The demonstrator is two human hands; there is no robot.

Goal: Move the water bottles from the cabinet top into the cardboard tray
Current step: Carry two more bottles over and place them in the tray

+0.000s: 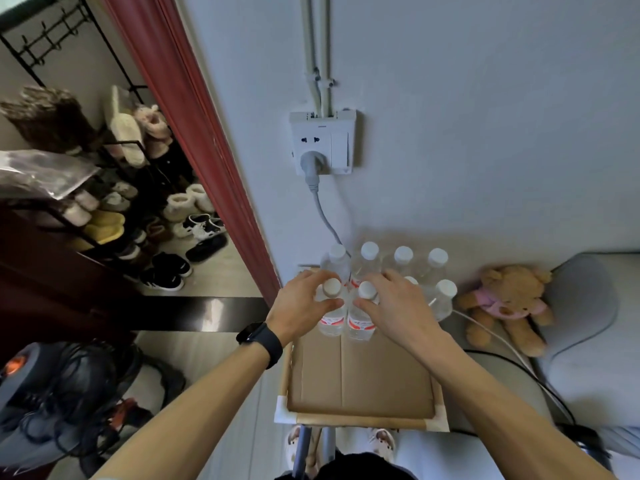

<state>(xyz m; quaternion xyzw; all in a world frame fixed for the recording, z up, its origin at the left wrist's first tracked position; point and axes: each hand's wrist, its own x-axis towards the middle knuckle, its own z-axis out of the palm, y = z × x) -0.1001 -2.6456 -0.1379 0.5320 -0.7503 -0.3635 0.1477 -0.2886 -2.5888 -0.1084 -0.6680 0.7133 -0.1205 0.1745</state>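
A shallow cardboard tray (pixel 360 379) with white-taped corners lies below me, its near part bare. Several clear water bottles with white caps and red labels stand in two rows at its far end by the wall. My left hand (pixel 301 303) wraps the front-left bottle (pixel 331 320) just under its cap. My right hand (pixel 394 306) grips the neighbouring front bottle (pixel 360 323) the same way. Both bottles stand upright on the tray floor. The back row's caps (pixel 403 254) show above my fingers. A further front-row bottle (pixel 445 296) stands to the right, partly hidden by my right hand.
A wall socket (pixel 323 142) with a grey plug hangs above the bottles; its cable runs down behind them. A teddy bear (pixel 505 303) lies on grey bedding at right. A red door frame (pixel 194 126), a shoe rack (pixel 121 209) and a heater (pixel 41 393) are at left.
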